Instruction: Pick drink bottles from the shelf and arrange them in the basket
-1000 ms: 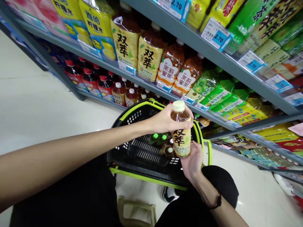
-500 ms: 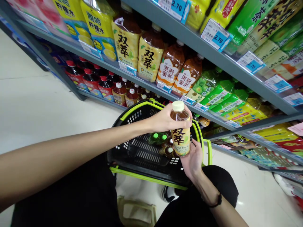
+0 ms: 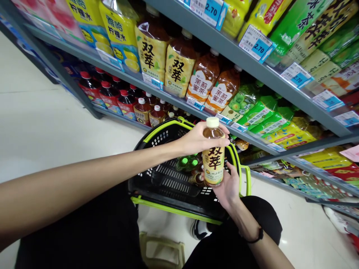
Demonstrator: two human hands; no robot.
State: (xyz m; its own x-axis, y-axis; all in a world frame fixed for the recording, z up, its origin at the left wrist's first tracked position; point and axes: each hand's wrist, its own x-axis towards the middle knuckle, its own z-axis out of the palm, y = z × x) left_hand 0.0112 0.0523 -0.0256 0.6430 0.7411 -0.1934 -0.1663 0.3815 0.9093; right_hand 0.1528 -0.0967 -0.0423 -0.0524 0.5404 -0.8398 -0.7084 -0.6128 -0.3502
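Note:
I hold a small bottle of brown tea (image 3: 213, 157) with a yellow label and pale cap upright over a black shopping basket (image 3: 168, 142) with lime-green trim. My left hand (image 3: 198, 140) wraps round the bottle's neck and shoulder from the left. My right hand (image 3: 228, 186) cups its base from below, fingers curled against the label. In the basket lie several bottles (image 3: 190, 168), two with green caps, partly hidden behind the held bottle.
Grey store shelves (image 3: 252, 63) run diagonally across the top, stocked with large tea bottles (image 3: 179, 67), lemon water, green-label drinks and price tags. Red-capped dark bottles (image 3: 109, 93) stand on the lower shelf. Pale floor lies to the left; my dark-clothed legs and a green stool sit below.
The bottle has turned slightly so its label faces me more squarely; my right hand has shifted a little up its base. The view has barely moved.

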